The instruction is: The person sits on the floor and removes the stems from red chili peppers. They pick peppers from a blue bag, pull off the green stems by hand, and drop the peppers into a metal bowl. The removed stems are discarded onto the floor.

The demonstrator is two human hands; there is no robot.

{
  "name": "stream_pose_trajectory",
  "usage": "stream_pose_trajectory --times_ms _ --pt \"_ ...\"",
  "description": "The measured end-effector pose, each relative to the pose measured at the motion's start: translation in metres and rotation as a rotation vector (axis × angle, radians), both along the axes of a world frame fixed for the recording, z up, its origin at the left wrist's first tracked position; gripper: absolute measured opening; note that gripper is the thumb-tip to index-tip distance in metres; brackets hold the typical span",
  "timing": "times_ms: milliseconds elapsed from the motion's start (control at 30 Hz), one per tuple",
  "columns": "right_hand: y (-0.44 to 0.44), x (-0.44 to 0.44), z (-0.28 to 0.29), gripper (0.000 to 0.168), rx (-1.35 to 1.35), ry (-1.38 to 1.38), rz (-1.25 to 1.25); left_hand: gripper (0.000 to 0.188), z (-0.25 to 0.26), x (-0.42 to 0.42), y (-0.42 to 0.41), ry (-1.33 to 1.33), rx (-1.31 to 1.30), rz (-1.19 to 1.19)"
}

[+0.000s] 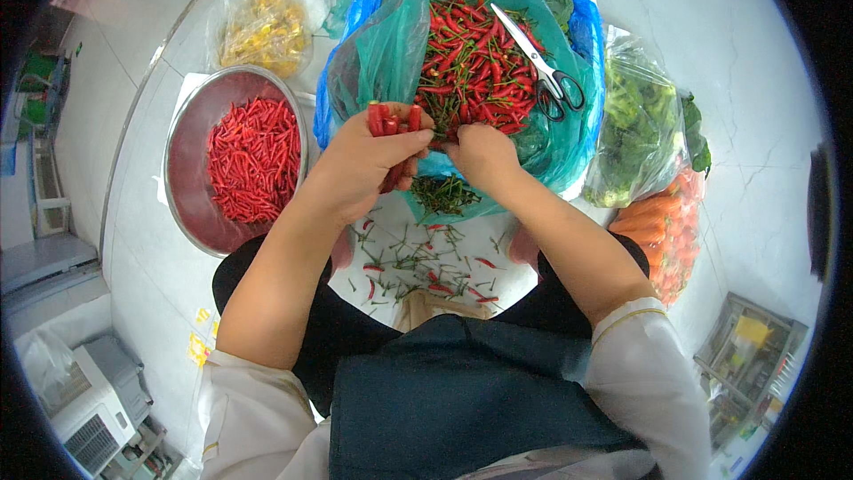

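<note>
My left hand (380,153) is closed around several red chili peppers (376,119), at the near left edge of a green plastic bag (393,47). Stemmed red chilies (466,60) fill that bag. At the heap's near edge is my right hand (483,150), its fingertips down among the stems; whether they pinch anything is hidden. Scissors with black handles (538,60) lie on the chilies, blades towards the far left. A metal bowl (180,153) on the left holds stemless red chilies (256,160). Cut green stems (443,197) are piled on the bag's near fold.
Stems and a few chilies lie scattered on the floor (426,267) between my legs. A bag of yellow pieces (266,33) stands far left. On the right are a bag of green vegetables (633,120) and a bag of carrots (656,233). Blue plastic (596,47) surrounds the green bag.
</note>
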State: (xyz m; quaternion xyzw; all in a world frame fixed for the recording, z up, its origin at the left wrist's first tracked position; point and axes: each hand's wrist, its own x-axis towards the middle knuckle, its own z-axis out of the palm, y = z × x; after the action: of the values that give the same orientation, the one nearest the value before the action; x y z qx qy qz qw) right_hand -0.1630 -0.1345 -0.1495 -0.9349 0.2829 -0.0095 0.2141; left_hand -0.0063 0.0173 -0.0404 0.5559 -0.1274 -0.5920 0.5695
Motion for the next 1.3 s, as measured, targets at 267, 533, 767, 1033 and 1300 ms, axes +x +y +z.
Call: stream_pose_trajectory --times_ms 267,533,767,1033,1300 --pt "-0.016 0.008 0.066 0.029 0.334 -0.081 0.043 0.02 -0.024 -0.009 -0.013 -0.249 0.178 -0.03" --pt "0.013 0.003 0.118 0.02 0.346 -0.18 0.076 0.015 -0.03 -0.032 -0.027 -0.259 -0.121 0.142" --pt "0.011 -0.003 0.098 0.015 0.298 -0.505 0.03 0.013 -0.007 -0.033 -0.025 -0.256 0.013 -0.059" --pt "0.008 0.003 0.101 0.03 1.084 -0.494 -0.363 0.019 0.002 -0.016 -0.011 -0.805 -0.09 -0.31" --pt "0.01 0.001 0.088 0.025 0.114 -0.077 0.098 0.027 0.012 0.026 0.004 -0.085 -0.001 0.104"
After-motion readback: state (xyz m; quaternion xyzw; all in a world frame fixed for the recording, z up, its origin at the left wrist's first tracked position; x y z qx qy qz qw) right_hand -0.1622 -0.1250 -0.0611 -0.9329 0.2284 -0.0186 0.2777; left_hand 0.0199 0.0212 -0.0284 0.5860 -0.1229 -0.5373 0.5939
